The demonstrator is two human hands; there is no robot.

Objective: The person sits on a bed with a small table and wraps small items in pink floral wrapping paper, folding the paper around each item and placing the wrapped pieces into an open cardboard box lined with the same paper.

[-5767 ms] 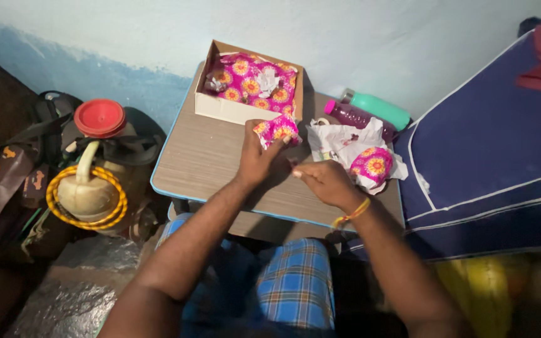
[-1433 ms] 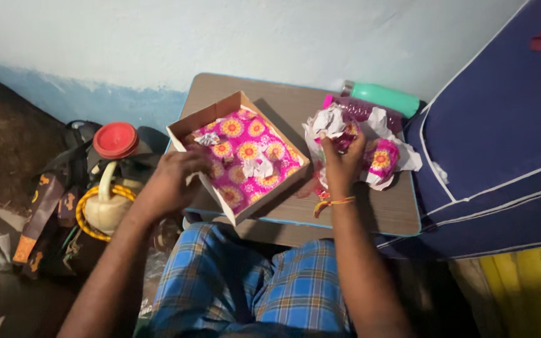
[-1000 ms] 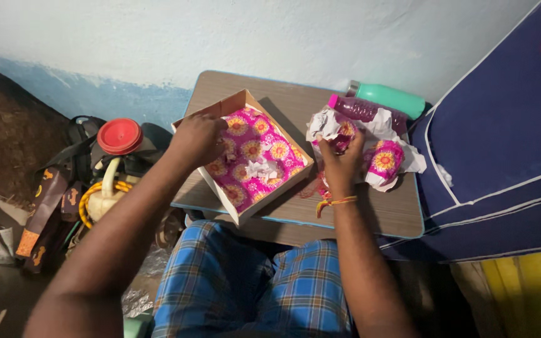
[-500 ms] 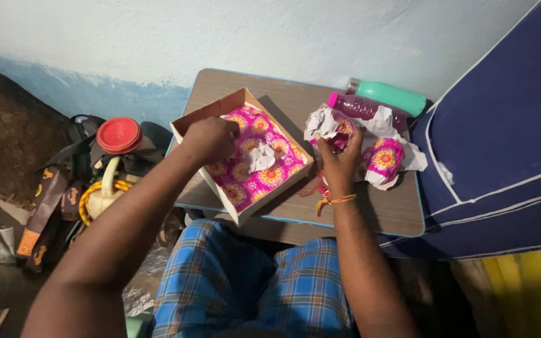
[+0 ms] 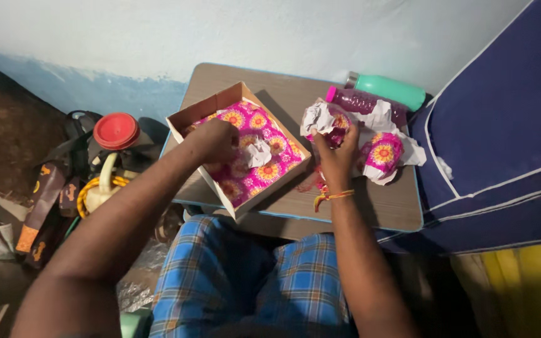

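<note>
Left hand (image 5: 215, 141) reaches forward, knuckles up, fingers curled downward. Right hand (image 5: 336, 149) is raised beside it, fingers pinched together, wrist straight.

- Both arms are bare, with no sleeves.
- The right hand (image 5: 336, 153) has an orange thread band (image 5: 332, 197) tied at the wrist.
- Blue checked shorts (image 5: 252, 281) cover the legs.

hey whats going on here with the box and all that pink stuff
A seated person has the left hand inside an open cardboard box lined with pink flowered pieces. The right hand grips a crumpled pink-and-white wrapper on the small table. Another wrapped piece lies beside it.
</note>
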